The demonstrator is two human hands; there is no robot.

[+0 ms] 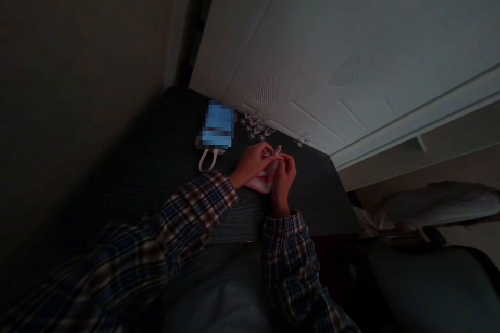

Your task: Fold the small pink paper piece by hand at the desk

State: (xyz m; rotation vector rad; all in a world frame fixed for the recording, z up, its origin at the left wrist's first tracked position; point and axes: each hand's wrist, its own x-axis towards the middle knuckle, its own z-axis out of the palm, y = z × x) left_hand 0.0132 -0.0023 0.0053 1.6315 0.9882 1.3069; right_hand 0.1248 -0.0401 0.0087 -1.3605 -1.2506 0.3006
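A pink and white cloth (262, 183) is bunched up between my two hands, just above the dark table. My left hand (253, 160) is closed in a pinch near its upper edge, with a small shiny bit at the fingertips that is too small to name. From the other side my right hand (284, 176) grips the cloth, thumb and fingers pressed together. A twisted corner of it sticks up between the fingertips. Just beyond lie several small clear pieces (255, 126) that look like suction cups, and a separate clear piece (300, 142) sits farther right.
The dark wood-grain table (156, 171) meets a white panel (312, 41) with heart reliefs at the back. Left of my hands stands a blurred-out blue object (219, 125) with a pale loop handle (208, 160). A dark chair (433, 286) is at the lower right.
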